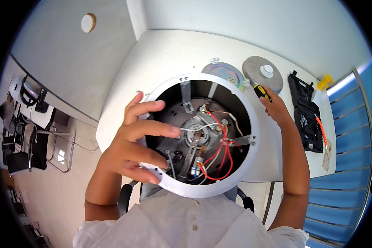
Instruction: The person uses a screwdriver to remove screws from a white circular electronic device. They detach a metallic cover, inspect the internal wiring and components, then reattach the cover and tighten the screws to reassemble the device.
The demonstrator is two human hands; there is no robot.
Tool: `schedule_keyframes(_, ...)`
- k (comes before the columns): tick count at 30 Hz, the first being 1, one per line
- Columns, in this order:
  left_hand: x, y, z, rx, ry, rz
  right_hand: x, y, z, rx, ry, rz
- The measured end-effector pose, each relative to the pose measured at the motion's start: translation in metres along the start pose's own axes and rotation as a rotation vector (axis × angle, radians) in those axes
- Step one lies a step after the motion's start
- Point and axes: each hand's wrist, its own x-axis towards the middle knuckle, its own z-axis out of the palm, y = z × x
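Head view: the person holds an upturned white round appliance housing point(202, 188) against the near edge of the white table point(161, 53), its open underside facing the camera. The left hand point(138, 142) grips the housing's left rim, thumb under the near edge and fingers point(165, 131) spread wide across the opening, fingertips pointing right toward the central metal plate point(194, 134) and its red, white and blue wires point(219, 159).

The right hand point(277, 109) sits just outside the housing's upper right rim, closed around a screwdriver with a yellow-and-black handle point(260, 91); only the handle end shows, so the way the shaft points cannot be told. The wiring lies down and to the left of that hand, inside the ring (the left hand is plainly the nearer one).

Beyond the housing lie an iridescent metal disc point(223, 72) and a grey disc with a white knob point(262, 73), side by side. An open black tool case point(304, 111) rests well to the right.
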Motion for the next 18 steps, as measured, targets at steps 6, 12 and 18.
schedule_keyframes(6,0.000,0.000,0.000,-0.050,-0.006,0.025,-0.005,0.010,0.021,-0.276,0.004,-0.345)
schedule_keyframes(12,0.000,0.000,0.001,-0.051,-0.012,0.026,-0.016,0.006,0.015,-0.339,0.012,-0.337)
schedule_keyframes(18,-0.005,0.010,0.010,0.026,0.015,-0.035,-0.049,-0.057,-0.062,-0.193,0.538,-0.345)
